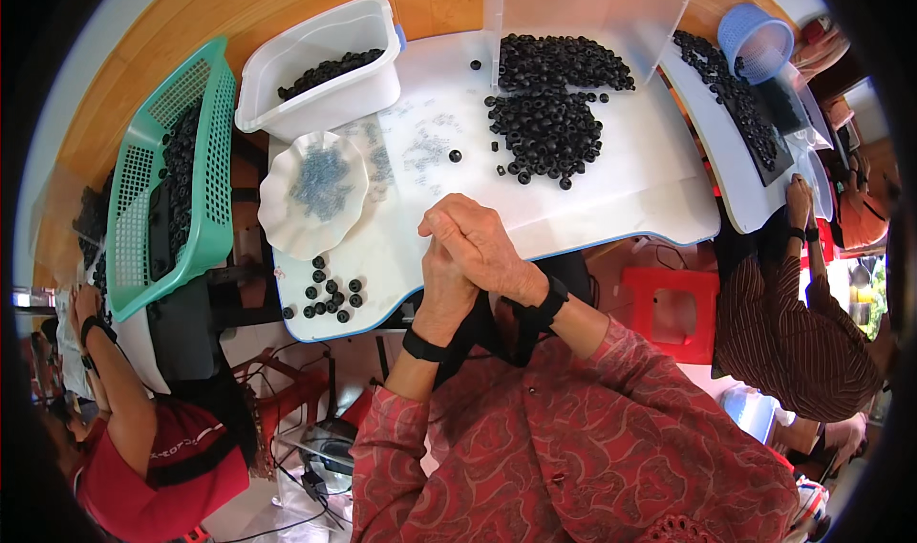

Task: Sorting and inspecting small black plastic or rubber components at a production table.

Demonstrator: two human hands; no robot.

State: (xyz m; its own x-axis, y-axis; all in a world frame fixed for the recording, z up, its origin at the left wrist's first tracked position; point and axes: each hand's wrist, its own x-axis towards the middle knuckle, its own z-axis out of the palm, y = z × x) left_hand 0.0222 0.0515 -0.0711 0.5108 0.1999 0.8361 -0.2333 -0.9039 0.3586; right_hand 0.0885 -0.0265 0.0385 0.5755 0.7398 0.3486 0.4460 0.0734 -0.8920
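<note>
Clasped left hand (447, 290) and right hand (478, 247) at near edge of white rectangular table (659, 199). Heap of black rubber rings (554, 104) at far side, right of white plastic tub (325, 70) holding more rings. White scalloped dish (313, 191) left of hands; small cluster of black rings (330, 297) before dish. Green plastic mesh basket (172, 180) beyond table's left edge.

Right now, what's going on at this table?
A person has both hands pressed together, left hand under right hand, at the near edge of a white table. What they hold is hidden. Black rings lie piled ahead, a few more nearby, beside a dish of small clear parts.
</note>
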